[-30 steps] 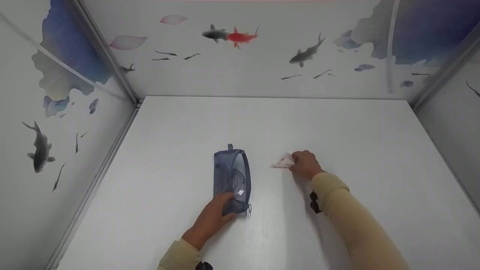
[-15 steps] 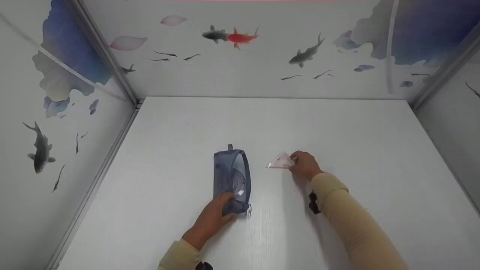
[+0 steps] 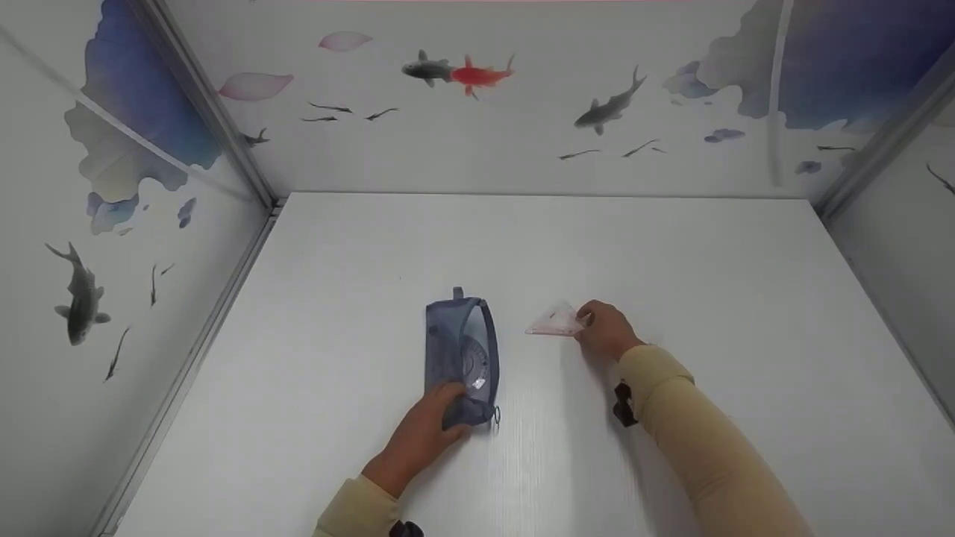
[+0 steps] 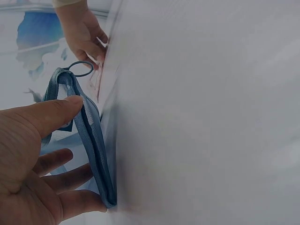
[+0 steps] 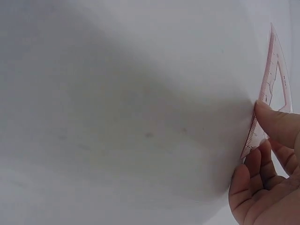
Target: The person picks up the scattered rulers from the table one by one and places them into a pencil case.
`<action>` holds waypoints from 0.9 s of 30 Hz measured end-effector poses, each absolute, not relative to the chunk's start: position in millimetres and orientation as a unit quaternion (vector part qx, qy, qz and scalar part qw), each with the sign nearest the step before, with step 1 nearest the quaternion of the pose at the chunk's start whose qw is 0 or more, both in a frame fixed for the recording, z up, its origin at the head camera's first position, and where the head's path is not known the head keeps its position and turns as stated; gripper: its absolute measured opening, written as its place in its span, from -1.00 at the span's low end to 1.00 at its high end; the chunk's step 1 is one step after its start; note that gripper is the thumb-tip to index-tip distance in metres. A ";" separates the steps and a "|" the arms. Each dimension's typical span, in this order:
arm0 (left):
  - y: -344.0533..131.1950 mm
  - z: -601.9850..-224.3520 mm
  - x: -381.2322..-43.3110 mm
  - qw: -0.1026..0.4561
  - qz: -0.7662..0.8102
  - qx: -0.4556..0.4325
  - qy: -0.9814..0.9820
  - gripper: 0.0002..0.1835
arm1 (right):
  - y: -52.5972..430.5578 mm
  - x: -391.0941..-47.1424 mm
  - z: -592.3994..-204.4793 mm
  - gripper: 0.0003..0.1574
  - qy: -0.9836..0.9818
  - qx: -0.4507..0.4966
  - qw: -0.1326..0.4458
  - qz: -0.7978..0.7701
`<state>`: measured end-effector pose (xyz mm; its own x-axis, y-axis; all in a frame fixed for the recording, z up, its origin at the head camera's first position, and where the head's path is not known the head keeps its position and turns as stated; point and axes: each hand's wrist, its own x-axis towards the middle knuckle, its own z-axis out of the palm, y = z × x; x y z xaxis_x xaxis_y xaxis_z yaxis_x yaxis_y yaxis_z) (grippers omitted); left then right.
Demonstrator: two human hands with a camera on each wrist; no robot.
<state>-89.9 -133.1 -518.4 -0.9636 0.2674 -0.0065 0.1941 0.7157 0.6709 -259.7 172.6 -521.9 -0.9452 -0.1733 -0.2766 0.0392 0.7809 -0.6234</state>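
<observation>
A translucent blue zip pencil case (image 3: 445, 343) lies on the white table with its zip side open toward the right. My left hand (image 3: 419, 432) grips its near end, thumb on one side and fingers on the other, as the left wrist view shows at the zip edge (image 4: 96, 154). Inside the case a clear round-scaled protractor (image 3: 475, 362) is visible. To the right, my right hand (image 3: 608, 330) pinches a clear set square (image 3: 553, 321) with pink markings. In the right wrist view the thumb presses near the set square's ruled edge (image 5: 263, 93).
The white table (image 3: 358, 246) is bounded by a back wall (image 3: 522, 149) printed with fish and petals, and by side walls. A metal ring (image 3: 498, 414) hangs from the zip end of the case. A short loop (image 3: 458, 292) sticks out at its far end.
The set square has shifted slightly left and turned a little in the right hand's fingers, showing more of itself. The left hand and pencil case stay put.
</observation>
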 end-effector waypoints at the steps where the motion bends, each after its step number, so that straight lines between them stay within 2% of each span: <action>1: -133.1 -518.2 -90.0 0.051 0.355 0.125 0.925 -0.40 | 172.5 -259.1 -521.7 -0.56 0.930 -0.036 0.161 -0.330; 19: -134.2 -517.9 -90.6 0.053 0.360 0.128 0.923 -0.41 | 171.4 -250.8 -514.3 -0.74 0.925 -0.072 0.162 -0.336; 27: -134.1 -519.2 -89.9 0.048 0.352 0.129 0.926 -0.41 | 173.5 -251.5 -516.6 -0.74 0.919 -0.072 0.172 -0.347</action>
